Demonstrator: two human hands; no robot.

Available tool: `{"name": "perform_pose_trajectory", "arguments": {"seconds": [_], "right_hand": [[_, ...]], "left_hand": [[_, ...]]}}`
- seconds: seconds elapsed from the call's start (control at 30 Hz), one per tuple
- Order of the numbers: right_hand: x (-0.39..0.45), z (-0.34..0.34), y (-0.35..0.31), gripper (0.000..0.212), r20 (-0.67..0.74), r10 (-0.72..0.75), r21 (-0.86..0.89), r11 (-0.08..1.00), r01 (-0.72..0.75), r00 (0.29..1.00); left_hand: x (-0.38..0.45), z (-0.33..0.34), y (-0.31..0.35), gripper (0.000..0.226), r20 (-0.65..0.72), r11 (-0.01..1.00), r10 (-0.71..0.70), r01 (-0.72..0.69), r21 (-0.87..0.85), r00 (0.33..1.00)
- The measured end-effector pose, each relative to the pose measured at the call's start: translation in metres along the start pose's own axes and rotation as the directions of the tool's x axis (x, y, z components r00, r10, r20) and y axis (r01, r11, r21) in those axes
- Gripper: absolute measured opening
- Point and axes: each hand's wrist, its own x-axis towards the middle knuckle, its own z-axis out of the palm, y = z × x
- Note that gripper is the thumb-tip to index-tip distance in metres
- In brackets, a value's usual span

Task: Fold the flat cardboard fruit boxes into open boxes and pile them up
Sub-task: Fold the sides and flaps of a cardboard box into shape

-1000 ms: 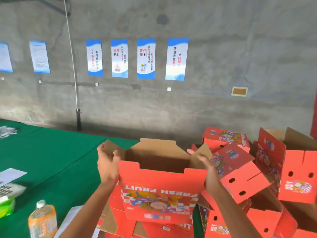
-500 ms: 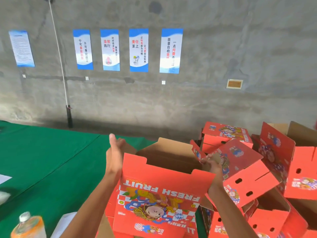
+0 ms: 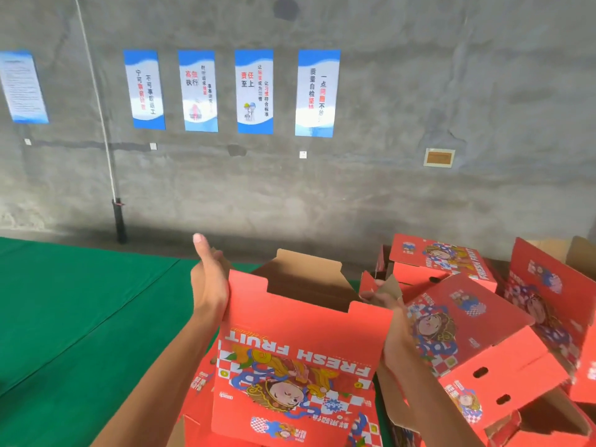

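A red "FRESH FRUIT" cardboard box [image 3: 300, 359] stands half-formed in front of me, its printed side facing me and its brown inside open at the top. My left hand [image 3: 208, 279] presses flat against the box's left end, thumb up, fingers straight. My right hand [image 3: 392, 321] is at the right end and pinches a small flap there. Under the box lie flat red boxes [image 3: 196, 404].
A heap of folded red boxes [image 3: 477, 343] fills the right side, some tipped over. The green table [image 3: 80, 317] stretches to the left. Behind stands a grey concrete wall with blue posters [image 3: 253, 91] and a pole with a cord [image 3: 119, 221].
The box has been raised and tilted so that its printed side faces me more. My left hand went from gripping the left flap to lying flat on it. The bottle and papers left the view.
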Motion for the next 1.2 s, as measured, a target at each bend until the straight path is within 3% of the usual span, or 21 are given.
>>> {"name": "perform_pose_trajectory", "arguments": {"seconds": [0.13, 0.17, 0.23, 0.3, 0.4, 0.47, 0.53, 0.6, 0.67, 0.8, 0.9, 1.07, 1.2], "right_hand": [[0.02, 0.013, 0.001, 0.048, 0.054, 0.034, 0.097, 0.994, -0.039, 0.998], [0.026, 0.016, 0.003, 0.054, 0.053, 0.041, 0.134, 0.99, -0.048, 0.998], [0.032, 0.022, 0.005, 0.063, 0.043, 0.041, 0.11, 0.993, -0.045, 0.998], [0.034, 0.024, 0.007, 0.066, 0.055, -0.014, 0.026, 1.0, 0.013, 0.998], [0.03, 0.027, 0.006, 0.056, 0.072, -0.111, -0.129, 0.985, 0.119, 0.991], [0.025, 0.028, 0.005, 0.041, 0.184, -0.227, -0.325, 0.904, 0.277, 0.956], [0.018, 0.027, 0.008, 0.028, 0.286, -0.292, -0.382, 0.838, 0.389, 0.912], [0.013, 0.024, 0.009, 0.023, 0.32, -0.333, -0.383, 0.811, 0.443, 0.887], [0.011, 0.023, 0.008, 0.024, 0.354, -0.341, -0.375, 0.801, 0.466, 0.871], [0.013, 0.021, 0.008, 0.029, 0.43, -0.282, -0.418, 0.78, 0.466, 0.858], [0.018, 0.026, 0.005, 0.033, 0.426, -0.244, -0.453, 0.776, 0.439, 0.871], [0.034, 0.048, -0.006, 0.014, 0.37, -0.268, -0.391, 0.824, 0.411, 0.889], [0.049, 0.059, -0.007, 0.039, 0.352, -0.31, -0.395, 0.806, 0.44, 0.883]], "left_hand": [[0.02, 0.019, -0.009, 0.085, -0.057, 0.908, 0.196, -0.16, 0.387, 0.979], [0.021, 0.022, -0.011, 0.081, -0.012, 0.839, 0.276, -0.235, 0.491, 0.961], [0.022, 0.03, -0.018, 0.071, 0.213, 0.58, 0.432, -0.451, 0.678, 0.876], [0.025, 0.033, -0.026, 0.064, 0.487, 0.317, 0.457, -0.648, 0.692, 0.744], [0.025, 0.031, -0.031, 0.074, 0.64, 0.235, 0.404, -0.75, 0.618, 0.654], [0.024, 0.033, -0.032, 0.082, 0.711, 0.17, 0.395, -0.807, 0.565, 0.582], [0.024, 0.033, -0.036, 0.087, 0.748, 0.215, 0.407, -0.85, 0.48, 0.525], [0.022, 0.031, -0.036, 0.087, 0.751, 0.373, 0.438, -0.86, 0.348, 0.494], [0.022, 0.029, -0.036, 0.074, 0.74, 0.459, 0.466, -0.848, 0.266, 0.485], [0.025, 0.027, -0.04, 0.053, 0.714, 0.584, 0.413, -0.766, 0.268, 0.565], [0.028, 0.027, -0.041, 0.053, 0.722, 0.543, 0.357, -0.76, 0.356, 0.593], [0.027, 0.027, -0.038, 0.06, 0.725, 0.512, 0.346, -0.767, 0.386, 0.596], [0.027, 0.025, -0.038, 0.063, 0.715, 0.501, 0.347, -0.765, 0.406, 0.606]]}}
